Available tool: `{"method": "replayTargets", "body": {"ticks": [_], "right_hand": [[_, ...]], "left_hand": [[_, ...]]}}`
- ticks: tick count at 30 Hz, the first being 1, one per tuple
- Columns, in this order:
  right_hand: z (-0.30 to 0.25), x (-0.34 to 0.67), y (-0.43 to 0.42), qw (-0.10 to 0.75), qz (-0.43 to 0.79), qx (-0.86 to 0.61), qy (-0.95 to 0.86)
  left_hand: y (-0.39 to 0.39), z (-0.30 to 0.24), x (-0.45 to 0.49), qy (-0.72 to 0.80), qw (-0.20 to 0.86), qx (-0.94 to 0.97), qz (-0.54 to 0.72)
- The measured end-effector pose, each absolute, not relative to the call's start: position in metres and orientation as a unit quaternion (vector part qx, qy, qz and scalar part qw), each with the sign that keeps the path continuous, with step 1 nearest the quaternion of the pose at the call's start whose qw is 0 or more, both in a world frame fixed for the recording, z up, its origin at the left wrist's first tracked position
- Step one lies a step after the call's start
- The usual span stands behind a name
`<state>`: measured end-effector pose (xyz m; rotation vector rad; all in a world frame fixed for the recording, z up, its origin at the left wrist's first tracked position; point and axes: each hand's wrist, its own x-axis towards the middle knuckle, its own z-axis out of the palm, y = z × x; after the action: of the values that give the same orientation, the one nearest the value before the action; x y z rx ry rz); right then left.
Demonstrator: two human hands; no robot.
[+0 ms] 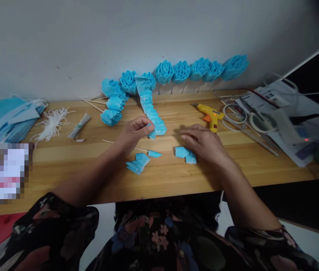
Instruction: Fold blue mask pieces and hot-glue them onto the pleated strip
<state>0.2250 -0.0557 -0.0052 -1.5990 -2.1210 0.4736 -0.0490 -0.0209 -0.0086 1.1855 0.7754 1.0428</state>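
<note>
My left hand (pixel 138 131) is closed, with thumb and forefinger pinching a small blue fabric piece (pixel 152 133). That piece is beside the lower end of a long pleated blue strip (pixel 147 103); whether the two are joined I cannot tell. My right hand (pixel 204 142) hovers over the table, slightly blurred, its fingers stretched out and nothing seen in them. Under and beside it lie folded blue pieces (pixel 181 151). Nearer my left forearm are another folded blue piece (pixel 139 163) and a thin stick with a blue-wrapped tip (pixel 154 154).
Several blue fabric roses (pixel 181 71) line the wall. A yellow glue gun (pixel 210 114) stands right of centre, near cables and papers (pixel 303 154). On the left are stacked blue masks (pixel 9 116), white elastic cords (pixel 53 122), a tied bundle of thin strips (pixel 79 124) and a pixelated phone-like object (pixel 9 173).
</note>
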Motion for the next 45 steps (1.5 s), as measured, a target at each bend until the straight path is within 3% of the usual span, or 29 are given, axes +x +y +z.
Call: {"method": "replayTargets", "body": {"ticks": [5, 12, 16, 24, 29, 34, 45], "right_hand": [[0.003, 0.215, -0.06, 0.321, 0.234, -0.558, -0.729], [0.029, 0.17, -0.06, 0.37, 0.398, -0.445, -0.712], [0.032, 0.159, -0.053, 0.397, 0.407, -0.431, -0.701], [0.026, 0.157, -0.05, 0.369, 0.436, -0.419, -0.706], [0.016, 0.161, -0.048, 0.425, 0.39, -0.455, -0.678], [0.01, 0.169, -0.047, 0.463, 0.383, -0.478, -0.64], [0.009, 0.17, -0.048, 0.457, 0.413, -0.473, -0.631]], "left_hand": [[-0.024, -0.009, -0.045, 0.342, 0.626, 0.547, 0.438], [-0.027, -0.007, -0.044, 0.335, 0.624, 0.582, 0.4], [-0.026, -0.01, -0.045, 0.335, 0.631, 0.586, 0.382], [-0.027, -0.02, -0.042, 0.313, 0.649, 0.59, 0.364], [-0.022, -0.012, -0.048, 0.312, 0.611, 0.618, 0.383], [-0.022, -0.004, -0.049, 0.374, 0.59, 0.622, 0.355], [-0.028, -0.001, -0.045, 0.438, 0.564, 0.628, 0.309]]}}
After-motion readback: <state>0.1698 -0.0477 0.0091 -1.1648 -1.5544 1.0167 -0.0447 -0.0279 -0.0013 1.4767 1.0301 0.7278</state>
